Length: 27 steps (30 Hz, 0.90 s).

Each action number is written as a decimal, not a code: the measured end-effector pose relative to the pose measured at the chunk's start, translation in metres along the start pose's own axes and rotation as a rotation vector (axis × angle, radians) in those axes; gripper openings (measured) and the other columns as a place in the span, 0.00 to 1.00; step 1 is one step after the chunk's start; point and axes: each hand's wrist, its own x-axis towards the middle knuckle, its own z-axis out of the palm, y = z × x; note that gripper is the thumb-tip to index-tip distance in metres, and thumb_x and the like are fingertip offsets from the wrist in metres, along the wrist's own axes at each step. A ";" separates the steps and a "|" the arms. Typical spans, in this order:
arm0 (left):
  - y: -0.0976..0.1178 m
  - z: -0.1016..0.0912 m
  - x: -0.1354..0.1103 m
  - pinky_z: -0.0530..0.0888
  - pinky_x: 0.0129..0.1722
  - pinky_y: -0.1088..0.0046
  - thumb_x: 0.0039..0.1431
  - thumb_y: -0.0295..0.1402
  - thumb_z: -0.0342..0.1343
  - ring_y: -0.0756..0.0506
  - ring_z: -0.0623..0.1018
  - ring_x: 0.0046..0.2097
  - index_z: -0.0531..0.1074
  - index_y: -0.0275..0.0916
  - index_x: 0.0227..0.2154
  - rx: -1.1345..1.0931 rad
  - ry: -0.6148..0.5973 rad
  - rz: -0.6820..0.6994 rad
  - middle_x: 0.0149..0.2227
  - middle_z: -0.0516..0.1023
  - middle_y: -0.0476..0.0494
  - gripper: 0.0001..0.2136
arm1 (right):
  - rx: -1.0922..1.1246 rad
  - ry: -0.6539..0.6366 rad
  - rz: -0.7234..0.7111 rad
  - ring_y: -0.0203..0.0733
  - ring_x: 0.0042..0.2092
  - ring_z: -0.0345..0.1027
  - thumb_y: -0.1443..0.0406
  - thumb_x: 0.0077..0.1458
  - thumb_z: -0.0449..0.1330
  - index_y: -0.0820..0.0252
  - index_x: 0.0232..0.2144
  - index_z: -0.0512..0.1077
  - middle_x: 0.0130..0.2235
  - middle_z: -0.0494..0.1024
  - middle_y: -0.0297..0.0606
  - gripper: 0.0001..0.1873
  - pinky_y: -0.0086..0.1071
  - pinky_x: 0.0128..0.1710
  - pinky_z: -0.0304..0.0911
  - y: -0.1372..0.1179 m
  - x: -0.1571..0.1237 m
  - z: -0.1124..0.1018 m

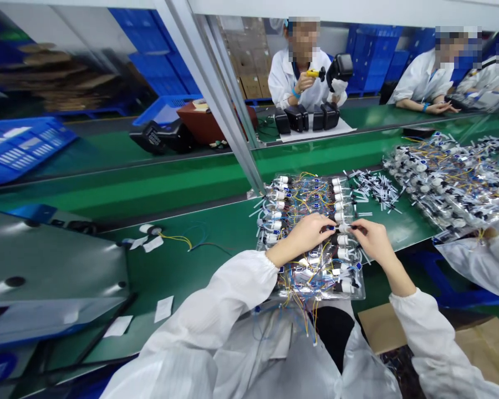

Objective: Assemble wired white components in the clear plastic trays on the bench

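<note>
In front of me lies a clear plastic tray (360, 291) with two columns of small white cylindrical parts with black ends, wired with yellow, blue and red leads. My left hand (310, 235) reaches across the tray, its fingertips pinched at the left end of one white cylindrical part (344, 228) in the right column. From the other side my right hand (372, 238) pinches at that part's right end. Exactly what sits between the fingertips is too small to make out. Thin wires (307, 310) hang over the tray's near edge.
White strips (378, 188) lie in a pile behind the tray. More wired trays (453, 172) are stacked at right. A metal post (220, 94) rises behind the bench. One loose wired part (149, 229) and a grey machine (54, 260) are at left. Co-workers (303, 77) sit opposite.
</note>
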 end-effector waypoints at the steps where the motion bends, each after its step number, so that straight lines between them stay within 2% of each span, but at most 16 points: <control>1: 0.001 0.000 0.000 0.80 0.54 0.59 0.66 0.34 0.65 0.40 0.85 0.48 0.83 0.39 0.49 -0.011 -0.005 -0.006 0.47 0.87 0.38 0.11 | 0.038 0.011 0.031 0.42 0.31 0.71 0.58 0.61 0.66 0.56 0.37 0.81 0.31 0.81 0.35 0.08 0.36 0.34 0.66 0.003 0.000 0.004; 4: 0.007 -0.004 -0.001 0.80 0.53 0.62 0.68 0.34 0.63 0.41 0.86 0.47 0.83 0.38 0.50 -0.043 0.000 -0.036 0.48 0.87 0.38 0.11 | 0.043 0.076 0.026 0.43 0.33 0.70 0.57 0.60 0.67 0.56 0.35 0.82 0.32 0.78 0.35 0.10 0.37 0.37 0.67 0.007 0.003 0.008; 6: 0.013 -0.010 -0.003 0.81 0.51 0.64 0.68 0.34 0.63 0.41 0.87 0.44 0.82 0.38 0.53 -0.037 -0.058 -0.051 0.46 0.88 0.38 0.13 | -0.020 0.137 -0.025 0.44 0.37 0.70 0.57 0.58 0.69 0.56 0.33 0.83 0.35 0.75 0.37 0.09 0.40 0.41 0.68 0.006 0.005 0.004; 7: 0.016 -0.015 -0.004 0.81 0.49 0.65 0.68 0.34 0.62 0.42 0.87 0.43 0.81 0.38 0.55 -0.034 -0.106 -0.045 0.46 0.88 0.39 0.15 | -0.026 0.133 -0.041 0.44 0.38 0.69 0.57 0.56 0.70 0.55 0.33 0.83 0.35 0.73 0.37 0.09 0.40 0.42 0.69 0.006 0.005 0.001; 9: 0.020 -0.027 -0.009 0.81 0.48 0.66 0.69 0.33 0.61 0.42 0.87 0.42 0.77 0.39 0.60 -0.045 -0.195 -0.013 0.45 0.88 0.40 0.18 | 0.063 0.040 -0.026 0.42 0.36 0.68 0.56 0.51 0.74 0.55 0.35 0.83 0.34 0.71 0.34 0.12 0.38 0.40 0.69 0.005 0.004 -0.006; 11: 0.022 -0.042 -0.014 0.80 0.48 0.66 0.71 0.34 0.59 0.42 0.87 0.44 0.75 0.39 0.62 -0.071 -0.226 0.025 0.46 0.88 0.40 0.19 | 0.307 -0.020 0.080 0.38 0.32 0.66 0.55 0.44 0.78 0.56 0.39 0.81 0.32 0.72 0.31 0.20 0.34 0.33 0.68 0.007 0.002 -0.010; 13: 0.024 -0.057 -0.020 0.80 0.47 0.67 0.73 0.35 0.56 0.43 0.86 0.43 0.78 0.39 0.56 -0.077 -0.212 0.040 0.44 0.88 0.41 0.14 | 0.594 0.124 0.248 0.34 0.27 0.65 0.53 0.42 0.79 0.56 0.40 0.76 0.30 0.72 0.27 0.26 0.29 0.25 0.63 0.012 0.001 -0.008; 15: 0.024 -0.069 -0.025 0.78 0.43 0.69 0.75 0.35 0.51 0.45 0.85 0.37 0.81 0.38 0.43 -0.065 -0.190 0.024 0.36 0.87 0.44 0.13 | 0.773 0.324 0.369 0.31 0.23 0.63 0.51 0.44 0.78 0.55 0.39 0.70 0.28 0.71 0.23 0.27 0.26 0.22 0.59 0.017 0.004 -0.001; 16: 0.024 -0.072 -0.027 0.78 0.40 0.70 0.76 0.34 0.48 0.46 0.83 0.33 0.80 0.38 0.40 -0.063 -0.180 0.008 0.31 0.85 0.46 0.15 | 0.811 0.372 0.392 0.31 0.22 0.63 0.50 0.45 0.77 0.55 0.38 0.69 0.26 0.70 0.22 0.28 0.26 0.21 0.59 0.019 0.008 0.004; 18: 0.021 -0.075 -0.030 0.76 0.36 0.71 0.77 0.31 0.43 0.48 0.81 0.29 0.78 0.38 0.43 -0.082 -0.166 -0.017 0.26 0.82 0.49 0.16 | 0.837 0.362 0.390 0.33 0.23 0.65 0.49 0.43 0.77 0.56 0.38 0.70 0.26 0.71 0.24 0.29 0.28 0.22 0.61 0.021 0.016 0.013; 20: 0.017 -0.074 -0.030 0.77 0.35 0.71 0.75 0.27 0.42 0.48 0.81 0.29 0.74 0.37 0.54 -0.111 -0.137 -0.011 0.30 0.83 0.48 0.16 | 0.856 0.336 0.379 0.34 0.24 0.66 0.49 0.41 0.78 0.58 0.35 0.73 0.26 0.72 0.27 0.27 0.29 0.22 0.62 0.018 0.025 0.017; 22: 0.012 -0.072 -0.028 0.79 0.38 0.68 0.72 0.25 0.43 0.46 0.83 0.34 0.70 0.36 0.60 -0.105 -0.074 0.014 0.39 0.85 0.42 0.19 | 0.856 0.339 0.357 0.34 0.25 0.66 0.51 0.42 0.78 0.59 0.32 0.75 0.25 0.73 0.29 0.24 0.30 0.22 0.63 0.011 0.032 0.015; 25: 0.008 -0.070 -0.019 0.80 0.51 0.61 0.72 0.28 0.48 0.42 0.84 0.48 0.72 0.35 0.59 -0.020 0.008 0.010 0.51 0.84 0.35 0.17 | 0.802 0.452 0.255 0.36 0.26 0.70 0.55 0.47 0.77 0.58 0.31 0.78 0.26 0.76 0.30 0.17 0.32 0.25 0.68 -0.008 0.039 -0.002; 27: 0.009 -0.069 -0.010 0.79 0.55 0.57 0.72 0.32 0.52 0.39 0.83 0.52 0.73 0.34 0.57 0.047 -0.007 -0.025 0.53 0.82 0.32 0.15 | 0.769 0.565 0.161 0.38 0.26 0.72 0.56 0.49 0.76 0.58 0.33 0.78 0.29 0.77 0.31 0.15 0.34 0.27 0.71 -0.024 0.040 -0.020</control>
